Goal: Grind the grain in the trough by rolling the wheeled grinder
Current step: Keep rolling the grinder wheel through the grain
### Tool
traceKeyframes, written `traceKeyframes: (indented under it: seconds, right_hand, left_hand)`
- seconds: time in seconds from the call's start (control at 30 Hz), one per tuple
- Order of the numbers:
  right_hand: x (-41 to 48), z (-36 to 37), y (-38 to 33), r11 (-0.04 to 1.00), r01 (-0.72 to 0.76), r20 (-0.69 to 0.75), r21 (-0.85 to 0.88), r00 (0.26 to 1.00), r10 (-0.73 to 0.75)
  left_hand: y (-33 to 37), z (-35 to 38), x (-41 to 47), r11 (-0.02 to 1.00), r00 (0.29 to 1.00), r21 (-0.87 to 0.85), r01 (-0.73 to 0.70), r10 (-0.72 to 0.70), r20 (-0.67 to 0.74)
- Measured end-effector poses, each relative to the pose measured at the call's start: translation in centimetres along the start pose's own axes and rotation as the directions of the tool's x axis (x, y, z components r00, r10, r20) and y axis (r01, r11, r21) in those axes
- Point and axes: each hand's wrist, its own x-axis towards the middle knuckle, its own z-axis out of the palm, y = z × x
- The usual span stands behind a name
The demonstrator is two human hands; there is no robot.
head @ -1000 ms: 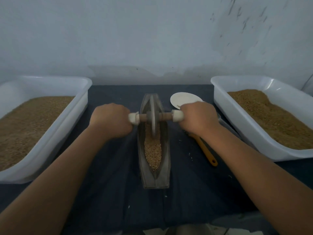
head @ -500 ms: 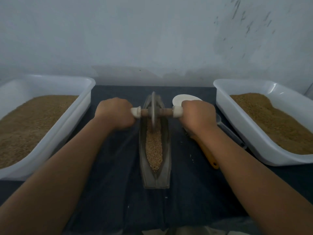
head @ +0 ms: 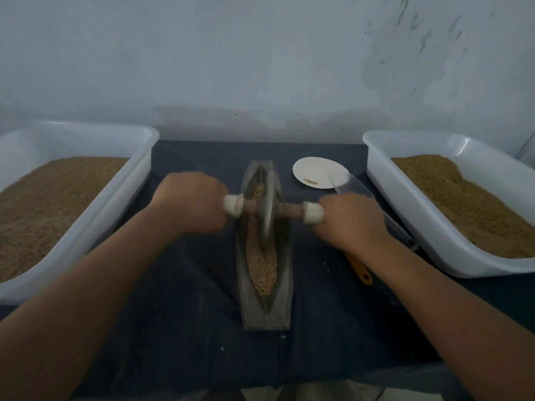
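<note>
Left hand [head: 189, 202] and right hand [head: 351, 224] clamped on wheeled grinder [head: 267, 209] axle ends; advise even downward pressure, wheel centred in trough [head: 285, 285], full-length passes through grain [head: 262, 267].

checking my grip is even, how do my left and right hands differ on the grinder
The left hand sits farther from you than the right hand, so the axle of the grinder slants across the trough. The left hand is over bare cloth, while the right hand lies over part of the scoop. The left hand looks more blurred than the right hand. Shared: each grips a white end of the axle, back of the hand up.
</note>
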Motion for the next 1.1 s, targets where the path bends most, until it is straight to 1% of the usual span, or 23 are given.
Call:
traceKeyframes:
  seconds: [0.07,0.1,0.17,0.3,0.4,0.47,0.5,0.57,0.67,0.7,0.8,0.87,0.93,0.97,1.03,1.07,1.1]
  right_hand:
    - [2.3,0.4,-0.7,0.995,-0.101,-0.052,-0.002,0.994,0.101]
    - [3.4,0.4,-0.9,0.991,-0.133,-0.044,0.002,0.99,0.133]
    - [4.6,0.1,-0.9,0.991,-0.134,0.022,0.012,0.991,0.134]
    - [2.0,-0.8,0.1,1.0,0.01,0.061,-0.005,0.998,-0.01]
    - [-1.7,-1.2,0.8,0.99,0.131,0.055,0.055,0.989,-0.134]
    - [-2.6,-1.1,1.1,0.984,0.162,0.044,0.07,0.985,-0.165]
    - [-2.4,-0.9,1.0,0.986,0.15,0.046,0.067,0.987,-0.154]
    - [-0.9,-0.6,0.4,0.996,0.08,0.049,0.036,0.995,-0.082]
    - [2.7,0.5,-0.2,0.999,-0.03,-0.071,-0.03,0.997,0.028]
    - [3.7,0.7,-0.4,0.998,-0.056,-0.087,-0.042,0.995,0.052]
    - [5.2,0.7,-0.4,0.997,-0.067,-0.043,-0.024,0.997,0.066]
    - [4.1,0.4,0.0,0.999,-0.044,-0.019,-0.022,0.999,0.043]
    - [1.4,-0.1,0.4,1.0,0.027,0.012,-0.013,1.0,-0.027]
    - [-0.2,-0.4,0.6,0.997,0.072,0.009,0.01,0.997,-0.072]
    - [-2.9,-1.1,0.7,0.986,0.157,-0.065,0.048,0.986,-0.153]
    - [-3.5,-1.3,0.8,0.981,0.187,-0.099,0.043,0.978,-0.182]
    - [-3.4,-1.5,0.7,0.979,0.2,-0.1,0.025,0.975,-0.197]
  left_hand:
    - [-0.3,-0.2,2.9,0.998,0.998,0.017,0.057,-0.056,-0.03]
    - [-0.3,-0.3,3.9,0.997,0.997,0.011,0.073,-0.072,-0.031]
    - [-0.4,-0.3,4.3,0.996,0.996,-0.019,0.09,-0.09,-0.014]
    - [-0.1,0.3,-0.2,0.997,0.999,-0.074,0.037,-0.034,0.032]
    - [0.0,0.9,-4.7,0.998,1.0,-0.055,-0.022,0.022,0.002]
    - [0.1,0.9,-5.2,0.999,0.999,-0.025,-0.047,0.047,-0.011]
    - [0.3,0.7,-4.6,0.999,0.999,-0.011,-0.04,0.04,-0.01]
    - [0.5,0.4,-2.5,1.0,1.0,-0.006,0.002,-0.002,-0.008]
    - [0.0,-0.2,1.6,0.995,0.996,-0.053,0.087,-0.086,0.014]
    - [-0.2,-0.3,2.5,0.991,0.994,-0.074,0.107,-0.106,0.02]
    - [-0.1,-0.4,3.0,0.986,0.991,-0.1,0.133,-0.132,0.014]
    - [0.3,-0.4,1.4,0.99,0.994,-0.092,0.109,-0.108,0.019]
    - [0.5,-0.1,-1.4,0.996,0.999,-0.065,0.052,-0.051,0.016]
    - [0.4,0.2,-2.9,0.999,1.0,-0.046,0.02,-0.021,-0.012]
    - [0.4,0.6,-5.4,0.999,0.998,-0.034,-0.012,0.01,-0.064]
    - [0.3,0.9,-5.7,0.999,0.997,-0.043,-0.013,0.01,-0.071]
    - [0.2,1.1,-5.5,0.998,0.998,-0.058,-0.006,0.002,-0.061]
